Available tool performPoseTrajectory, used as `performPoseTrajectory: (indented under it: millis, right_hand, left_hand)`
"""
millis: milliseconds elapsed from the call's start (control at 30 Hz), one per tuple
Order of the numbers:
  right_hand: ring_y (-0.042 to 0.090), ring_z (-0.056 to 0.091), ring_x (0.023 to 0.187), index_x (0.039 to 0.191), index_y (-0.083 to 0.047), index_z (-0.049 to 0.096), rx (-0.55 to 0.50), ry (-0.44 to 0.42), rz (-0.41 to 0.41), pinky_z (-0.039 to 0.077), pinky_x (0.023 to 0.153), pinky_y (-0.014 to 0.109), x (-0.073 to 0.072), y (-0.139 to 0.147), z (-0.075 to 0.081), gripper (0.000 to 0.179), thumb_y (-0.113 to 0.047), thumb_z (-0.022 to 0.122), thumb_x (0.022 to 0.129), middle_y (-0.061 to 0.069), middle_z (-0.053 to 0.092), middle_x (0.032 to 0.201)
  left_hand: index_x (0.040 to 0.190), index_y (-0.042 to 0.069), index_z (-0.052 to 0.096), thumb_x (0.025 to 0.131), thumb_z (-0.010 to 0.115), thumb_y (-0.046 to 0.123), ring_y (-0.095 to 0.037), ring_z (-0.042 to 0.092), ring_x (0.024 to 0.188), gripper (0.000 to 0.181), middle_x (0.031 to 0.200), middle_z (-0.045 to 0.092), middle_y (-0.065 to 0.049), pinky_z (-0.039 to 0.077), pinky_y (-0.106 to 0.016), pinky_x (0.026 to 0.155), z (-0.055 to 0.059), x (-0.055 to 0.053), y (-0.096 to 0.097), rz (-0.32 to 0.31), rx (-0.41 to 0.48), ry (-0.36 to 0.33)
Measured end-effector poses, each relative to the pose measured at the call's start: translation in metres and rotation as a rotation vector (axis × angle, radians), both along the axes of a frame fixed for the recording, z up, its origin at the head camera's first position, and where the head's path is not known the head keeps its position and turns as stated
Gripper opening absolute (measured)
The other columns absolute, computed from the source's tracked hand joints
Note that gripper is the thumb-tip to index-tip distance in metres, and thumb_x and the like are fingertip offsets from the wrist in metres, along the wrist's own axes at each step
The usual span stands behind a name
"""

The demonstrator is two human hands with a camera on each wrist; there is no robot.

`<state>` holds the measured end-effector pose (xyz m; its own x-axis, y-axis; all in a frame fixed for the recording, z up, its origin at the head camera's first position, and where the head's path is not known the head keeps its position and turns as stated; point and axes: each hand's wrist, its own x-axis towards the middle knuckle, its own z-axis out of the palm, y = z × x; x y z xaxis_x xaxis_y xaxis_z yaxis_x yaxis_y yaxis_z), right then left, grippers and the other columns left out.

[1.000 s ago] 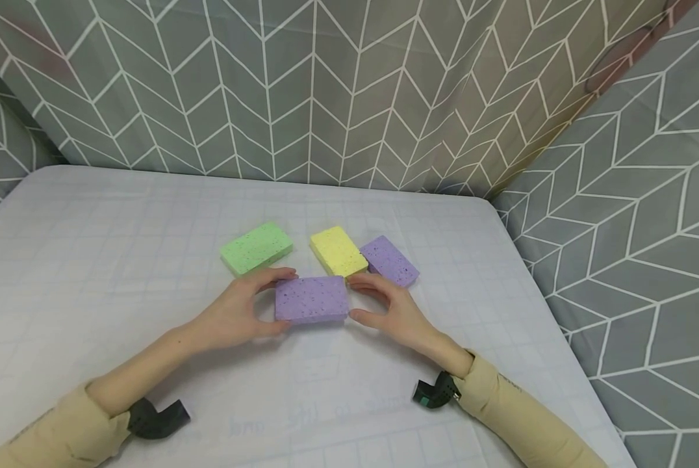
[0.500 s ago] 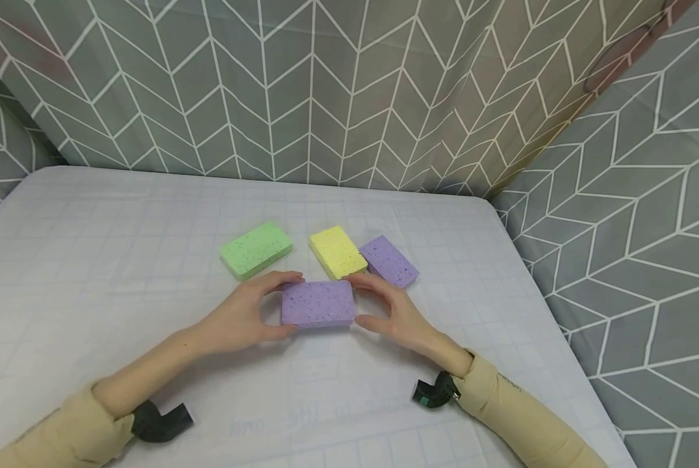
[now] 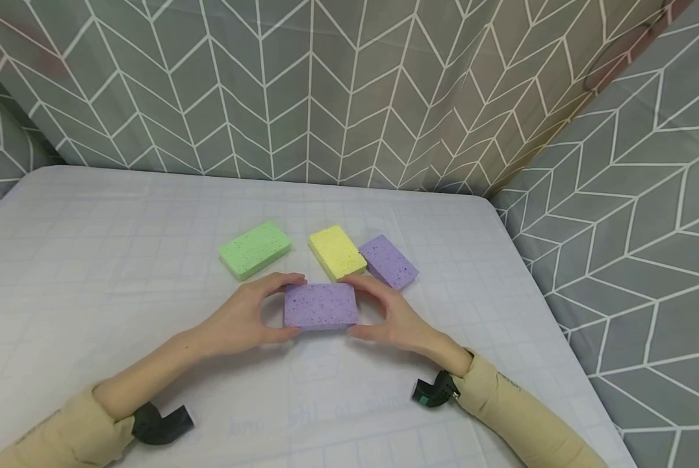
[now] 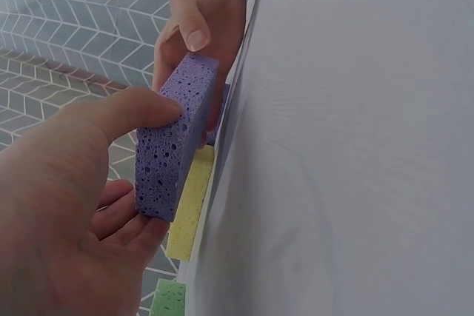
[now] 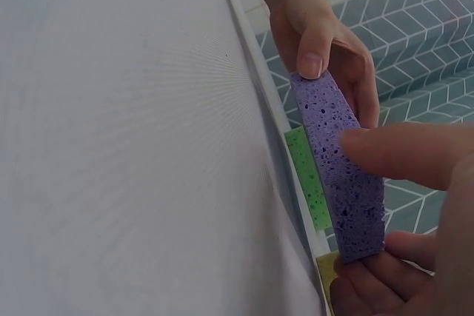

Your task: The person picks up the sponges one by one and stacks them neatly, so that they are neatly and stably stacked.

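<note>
Both hands hold a purple sponge (image 3: 320, 306) slightly above the table, its long side running left to right. My left hand (image 3: 246, 313) pinches its left end, thumb on the near edge and fingers at the far edge. At the right end, my right hand (image 3: 392, 314) grips it the same way; in the right wrist view its thumb presses the pitted side of the purple sponge (image 5: 333, 160). Beyond the hands lie a green sponge (image 3: 255, 250), a yellow sponge (image 3: 337, 252) and a second purple sponge (image 3: 388, 261), the last two touching or nearly so.
A white cloth with faint grid lines covers the table (image 3: 121, 260). Grey curtains (image 3: 291, 91) with white chevron lines hang behind it and on the right side. A black wrist camera (image 3: 161, 424) sits at the left cuff, another wrist camera (image 3: 435, 390) at the right.
The held purple sponge has shifted a little right and toward me with the left hand. My right thumb, beside the sponge before, has closed onto its near right corner. The other sponges stay put.
</note>
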<state>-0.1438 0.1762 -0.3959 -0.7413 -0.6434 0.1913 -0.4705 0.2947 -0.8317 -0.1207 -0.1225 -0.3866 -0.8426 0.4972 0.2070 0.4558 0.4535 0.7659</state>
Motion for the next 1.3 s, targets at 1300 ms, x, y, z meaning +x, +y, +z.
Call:
performPoseTrajectory:
  millis: [1300]
  right_hand:
    - [0.020,0.051,0.131,0.139,-0.012,0.055,-0.013,-0.031,-0.019,0.037,0.118,0.032,-0.001,0.000,-0.006,0.073,-0.011,0.088,0.074,0.002,0.057,0.136]
  left_hand:
    - [0.131,0.014,0.060,0.070,0.091,0.035,-0.018,0.059,0.122,0.072,0.129,0.064,0.002,0.049,-0.043,0.106,-0.011,-0.003,-0.005,0.015,-0.035,-0.012]
